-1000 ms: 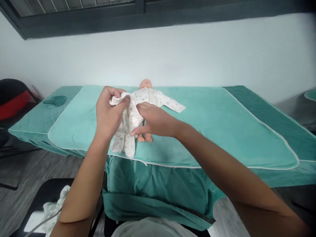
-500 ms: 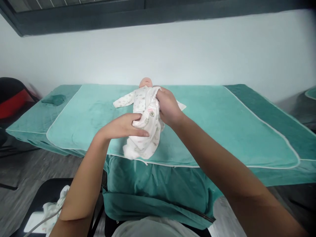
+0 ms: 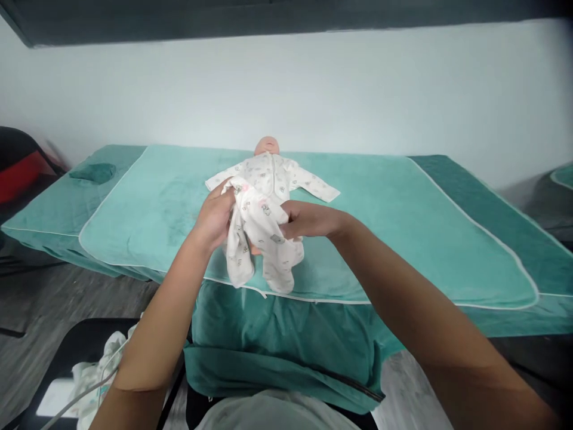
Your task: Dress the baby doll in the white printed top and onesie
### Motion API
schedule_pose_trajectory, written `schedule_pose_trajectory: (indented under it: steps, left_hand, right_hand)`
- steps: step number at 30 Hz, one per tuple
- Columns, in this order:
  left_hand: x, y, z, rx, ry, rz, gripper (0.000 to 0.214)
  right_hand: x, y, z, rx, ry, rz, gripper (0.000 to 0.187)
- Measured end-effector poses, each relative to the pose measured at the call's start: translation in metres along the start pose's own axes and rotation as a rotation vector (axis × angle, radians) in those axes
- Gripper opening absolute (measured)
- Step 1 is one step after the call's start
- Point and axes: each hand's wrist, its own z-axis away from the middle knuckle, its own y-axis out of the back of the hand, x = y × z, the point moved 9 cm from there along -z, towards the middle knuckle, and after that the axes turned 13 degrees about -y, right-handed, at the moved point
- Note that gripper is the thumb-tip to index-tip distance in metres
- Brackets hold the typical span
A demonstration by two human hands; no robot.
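A pair of white printed baby pants hangs between my hands, its two legs pointing down toward the table's near edge. My left hand is closed on the waistband at the left. At the other side my right hand grips the cloth, its fingertips partly hidden behind the fabric. Behind the pants a baby doll lies on its back, head toward the wall. It wears a white printed top with both sleeves spread. A little of its bare lower body shows between the pant legs.
The doll lies on a table covered with a green cloth with white piping. A black chair at lower left holds crumpled white cloth, a white flat object and a cable. Another chair with red stands left.
My left hand has moved up and left to the waistband, and my right hand has dropped lower. The pants, bunched before, are now spread with both legs apart, uncovering the doll's top.
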Motion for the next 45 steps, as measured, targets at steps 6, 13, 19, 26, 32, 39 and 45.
schedule_pose_trajectory:
  steps: [6,13,19,26,32,39,45]
  left_hand:
    - [-0.011,-0.006,0.011,-0.147,0.091,0.065,0.048]
    - [-0.037,-0.015,0.035,-0.413,0.252,-0.012,0.050]
    - [-0.034,0.001,0.020,-0.114,0.080,0.128,0.057]
    - [-0.051,0.008,0.023,0.001,0.150,0.106,0.052]
    - [-0.081,-0.004,0.050,-0.313,0.357,0.073,0.064]
    - [-0.095,0.000,0.063,-0.348,0.422,0.047,0.053]
    - [-0.122,0.017,0.059,-0.063,0.338,-0.108,0.045]
  right_hand:
    - [-0.009,0.038,0.004,0.511,0.129,-0.422,0.051]
    - [-0.008,0.043,-0.011,0.589,0.137,-0.575,0.058]
    - [0.018,0.031,-0.017,0.465,0.017,-0.519,0.057]
    - [0.028,-0.013,-0.013,0.008,-0.073,-0.185,0.039]
    - [0.045,0.038,-0.010,0.543,0.054,-0.552,0.044]
    - [0.108,0.016,-0.008,0.521,-0.056,-0.788,0.049]
    - [0.169,-0.026,0.010,0.371,-0.212,-0.767,0.048]
